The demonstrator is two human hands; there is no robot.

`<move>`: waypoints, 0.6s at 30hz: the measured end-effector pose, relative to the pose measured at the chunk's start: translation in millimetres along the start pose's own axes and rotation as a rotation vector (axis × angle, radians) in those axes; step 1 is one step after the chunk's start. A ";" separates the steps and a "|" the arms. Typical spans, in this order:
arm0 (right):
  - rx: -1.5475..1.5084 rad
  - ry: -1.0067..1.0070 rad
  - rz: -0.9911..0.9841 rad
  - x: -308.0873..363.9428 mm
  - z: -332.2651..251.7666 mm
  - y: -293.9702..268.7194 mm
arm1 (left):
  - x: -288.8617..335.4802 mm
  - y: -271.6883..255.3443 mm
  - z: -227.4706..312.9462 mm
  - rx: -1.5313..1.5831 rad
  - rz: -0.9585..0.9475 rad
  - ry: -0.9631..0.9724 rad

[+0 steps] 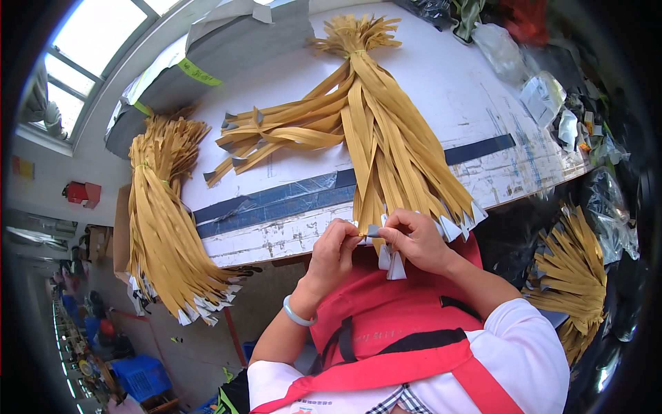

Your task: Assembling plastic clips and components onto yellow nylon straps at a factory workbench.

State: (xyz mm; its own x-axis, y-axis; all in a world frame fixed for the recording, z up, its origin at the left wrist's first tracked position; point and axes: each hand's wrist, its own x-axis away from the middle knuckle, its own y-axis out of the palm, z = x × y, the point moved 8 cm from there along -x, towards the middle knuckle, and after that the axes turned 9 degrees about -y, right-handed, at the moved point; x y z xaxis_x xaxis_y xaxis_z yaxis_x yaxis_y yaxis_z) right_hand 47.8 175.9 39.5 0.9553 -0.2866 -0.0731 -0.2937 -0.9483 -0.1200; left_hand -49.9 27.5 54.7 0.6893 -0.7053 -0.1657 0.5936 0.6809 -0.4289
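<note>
A large bundle of tan zipper strips (386, 138), tied at its far end, fans across the white table (455, 90) toward me, its grey-white ends hanging over the near edge. My left hand (333, 252) and my right hand (414, 238) meet at that edge and pinch the end of one tan strip (367, 233) between their fingertips. A pale green bangle (298, 314) sits on my left wrist. Several loose tan strips (276, 134) lie spread to the left of the bundle.
A second tied bundle of tan strips (162, 221) hangs over the table's left side. A third bundle (572, 276) lies low at the right. Grey folded sheets (227, 48) lie at the far left; clear plastic bags (545, 90) crowd the right edge. Dark tape (289, 196) crosses the table.
</note>
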 end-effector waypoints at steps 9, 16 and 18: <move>0.391 -0.283 -0.031 -14.5 -29.1 -26.6 | -27.6 -189.2 -49.8 0.724 0.750 -0.128; 0.263 -0.316 -0.184 -2.6 -36.4 4.4 | 24.8 9.2 -3.9 0.109 0.014 -0.072; 0.256 -0.318 -0.238 5.3 -35.6 14.8 | 46.8 32.0 -36.2 0.252 -0.011 -0.245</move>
State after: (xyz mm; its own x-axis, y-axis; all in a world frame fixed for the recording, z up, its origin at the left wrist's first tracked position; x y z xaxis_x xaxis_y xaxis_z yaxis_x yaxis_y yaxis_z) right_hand 49.7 155.5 72.6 0.9506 0.0285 -0.3091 -0.1052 -0.9073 -0.4071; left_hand -13.7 9.2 1.1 0.7436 -0.6651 0.0684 0.6640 0.7226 -0.1922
